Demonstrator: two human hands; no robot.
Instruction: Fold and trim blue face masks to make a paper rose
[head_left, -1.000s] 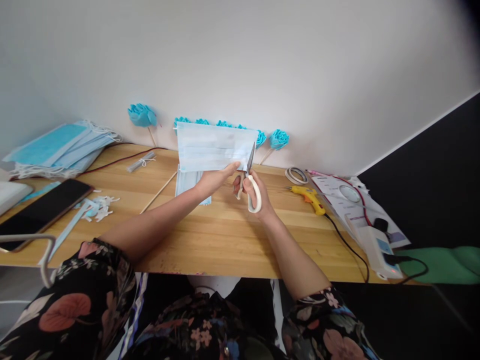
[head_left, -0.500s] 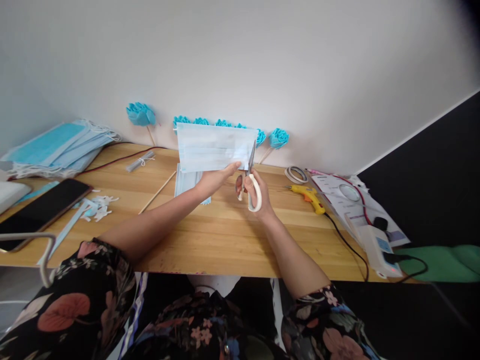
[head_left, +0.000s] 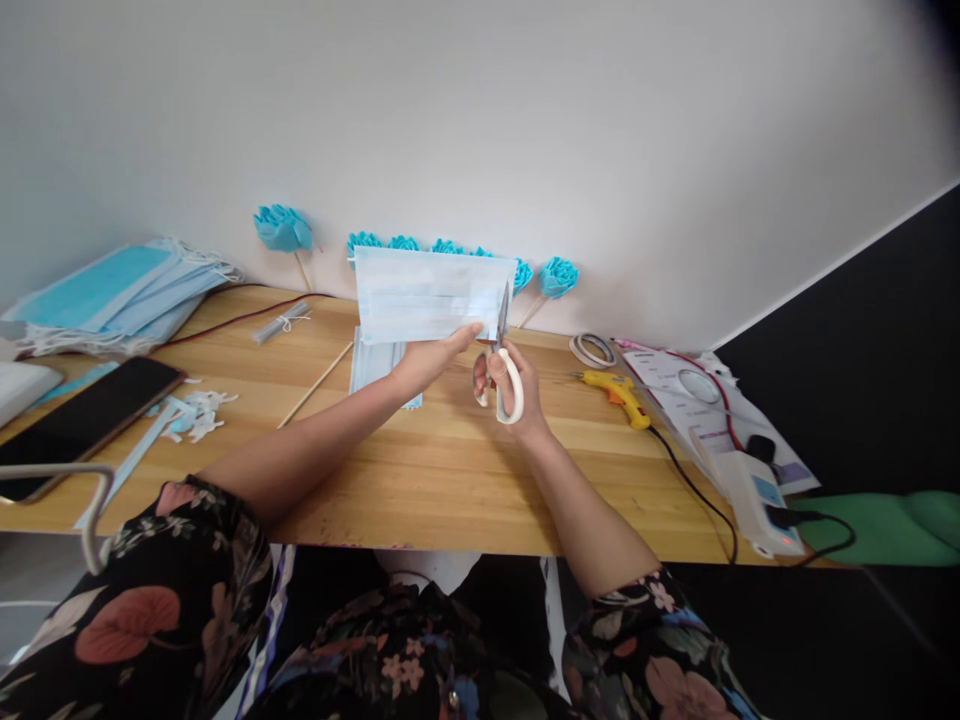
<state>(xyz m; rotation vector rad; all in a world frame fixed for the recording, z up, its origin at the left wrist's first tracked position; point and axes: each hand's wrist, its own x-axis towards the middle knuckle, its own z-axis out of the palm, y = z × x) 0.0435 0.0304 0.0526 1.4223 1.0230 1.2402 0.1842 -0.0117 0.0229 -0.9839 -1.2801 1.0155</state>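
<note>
My left hand pinches the lower edge of a light blue face mask and holds it upright above the wooden table. My right hand grips white-handled scissors, blades pointing up at the mask's right end. Another mask lies flat on the table under my left hand.
Blue mask flowers on sticks lean against the wall. A stack of masks and a phone lie at left, with white scraps and a wooden stick. A yellow glue gun, tape roll and power strip sit at right.
The scissors have edged a little along the mask's right end. Both hands stay almost where they were.
</note>
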